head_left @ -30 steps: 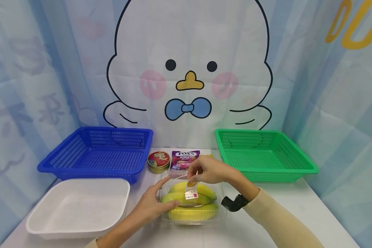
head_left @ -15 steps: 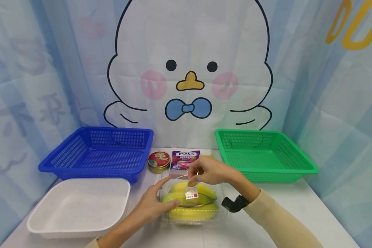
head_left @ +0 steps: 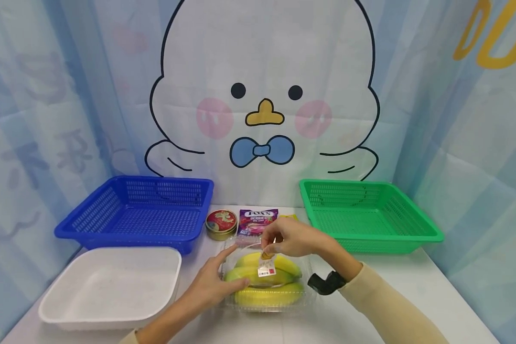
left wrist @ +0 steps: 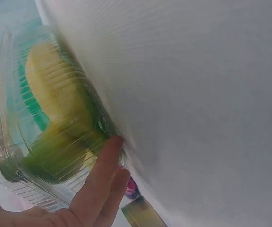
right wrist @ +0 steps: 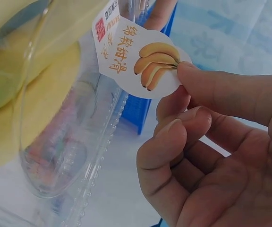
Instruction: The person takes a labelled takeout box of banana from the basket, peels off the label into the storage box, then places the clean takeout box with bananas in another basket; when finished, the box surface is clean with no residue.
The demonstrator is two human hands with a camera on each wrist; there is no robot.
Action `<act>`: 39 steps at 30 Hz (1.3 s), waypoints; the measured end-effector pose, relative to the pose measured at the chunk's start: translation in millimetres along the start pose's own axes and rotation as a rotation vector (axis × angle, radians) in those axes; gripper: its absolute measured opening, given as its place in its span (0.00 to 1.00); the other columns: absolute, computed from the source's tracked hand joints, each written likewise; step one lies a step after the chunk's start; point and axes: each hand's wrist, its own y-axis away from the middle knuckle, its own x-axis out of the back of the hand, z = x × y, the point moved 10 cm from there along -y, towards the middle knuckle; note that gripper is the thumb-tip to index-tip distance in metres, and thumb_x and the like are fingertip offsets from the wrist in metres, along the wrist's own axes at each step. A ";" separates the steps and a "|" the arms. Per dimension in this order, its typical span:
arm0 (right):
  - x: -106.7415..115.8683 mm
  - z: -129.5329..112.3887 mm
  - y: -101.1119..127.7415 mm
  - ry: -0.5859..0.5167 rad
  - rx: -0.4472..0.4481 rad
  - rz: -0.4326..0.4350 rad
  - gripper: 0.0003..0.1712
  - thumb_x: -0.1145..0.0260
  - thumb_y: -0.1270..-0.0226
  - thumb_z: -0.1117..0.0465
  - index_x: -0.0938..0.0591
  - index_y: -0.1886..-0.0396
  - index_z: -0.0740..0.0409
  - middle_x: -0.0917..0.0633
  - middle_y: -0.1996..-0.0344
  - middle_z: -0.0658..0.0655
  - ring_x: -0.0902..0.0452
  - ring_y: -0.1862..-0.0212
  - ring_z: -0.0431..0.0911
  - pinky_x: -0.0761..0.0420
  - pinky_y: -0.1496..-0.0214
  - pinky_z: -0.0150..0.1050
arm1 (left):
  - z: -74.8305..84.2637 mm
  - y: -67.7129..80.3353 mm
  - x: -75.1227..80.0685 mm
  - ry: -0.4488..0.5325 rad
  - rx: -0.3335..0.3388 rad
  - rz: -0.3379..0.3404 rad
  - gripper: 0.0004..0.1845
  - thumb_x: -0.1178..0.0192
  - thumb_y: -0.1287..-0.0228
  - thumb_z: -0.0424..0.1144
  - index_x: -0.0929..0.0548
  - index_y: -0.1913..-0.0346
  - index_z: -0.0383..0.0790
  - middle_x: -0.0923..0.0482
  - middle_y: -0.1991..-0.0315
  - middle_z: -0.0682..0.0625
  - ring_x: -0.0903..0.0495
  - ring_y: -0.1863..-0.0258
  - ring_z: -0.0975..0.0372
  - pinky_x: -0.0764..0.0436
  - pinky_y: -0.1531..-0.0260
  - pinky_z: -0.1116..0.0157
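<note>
1. The right hand (head_left: 293, 237) is pinching the banana label sticker (right wrist: 140, 61) between thumb and fingertips, peeling it up from the clear plastic clamshell of bananas (head_left: 267, 282).
2. The left hand (head_left: 210, 282) is lying with straight fingers (left wrist: 98, 177) pressing against the clamshell's left side.
3. The clamshell is sitting on the white table (head_left: 370, 310), between the white tray (head_left: 107, 286) and the green basket (head_left: 370, 215), just in front of the Fox's berries candy bag (head_left: 257, 220) and the round tin (head_left: 220, 223).
</note>
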 end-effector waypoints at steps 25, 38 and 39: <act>2.4 -1.7 1.7 -0.015 0.013 0.007 0.07 0.31 0.25 0.66 0.15 0.67 0.58 0.10 0.68 0.51 0.20 0.68 0.40 0.19 0.64 0.30 | 0.8 -0.7 0.2 0.000 -0.012 -0.008 0.49 0.20 0.46 0.50 0.30 0.20 0.51 0.26 0.28 0.33 0.27 0.28 0.36 0.27 0.31 0.31; 4.1 -1.9 4.2 -0.026 0.021 0.001 0.07 0.31 0.25 0.66 0.15 0.67 0.58 0.09 0.68 0.52 0.18 0.68 0.40 0.19 0.64 0.31 | 2.1 -0.1 -0.1 -0.005 -0.007 -0.002 0.49 0.20 0.46 0.50 0.30 0.20 0.51 0.25 0.28 0.33 0.27 0.28 0.37 0.27 0.30 0.32; 4.1 -1.9 4.2 -0.027 0.019 0.000 0.07 0.32 0.25 0.66 0.15 0.67 0.58 0.09 0.68 0.52 0.18 0.68 0.39 0.19 0.64 0.31 | 2.0 -0.1 0.0 -0.003 -0.008 -0.002 0.49 0.20 0.46 0.49 0.30 0.20 0.51 0.25 0.28 0.33 0.27 0.28 0.37 0.27 0.30 0.32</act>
